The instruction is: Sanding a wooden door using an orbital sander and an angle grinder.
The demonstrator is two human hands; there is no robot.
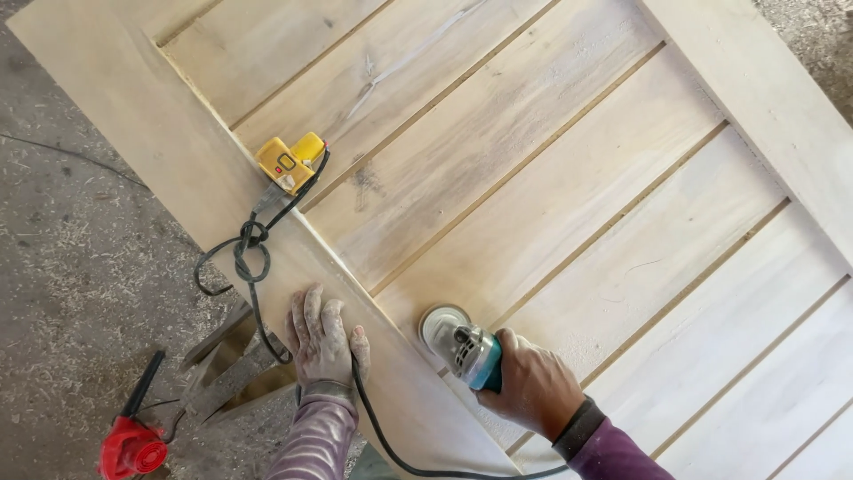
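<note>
A pale wooden door panel (569, 178) with diagonal slats lies flat beneath me. My right hand (533, 387) grips a teal and grey angle grinder (466, 348), its sanding disc (442, 322) pressed on a slat beside the frame rail. Dusty, with fingers spread, my left hand (322, 342) rests flat on the door's frame rail (204, 160). The grinder's black cord (382, 436) runs under my left wrist.
A yellow plug adapter (289, 163) lies on the rail, its black cable (249, 258) knotted and hanging over the edge. A red blower (131, 444) sits on the sawdust-covered floor (80, 267) at lower left. A wooden trestle (227, 369) shows under the door.
</note>
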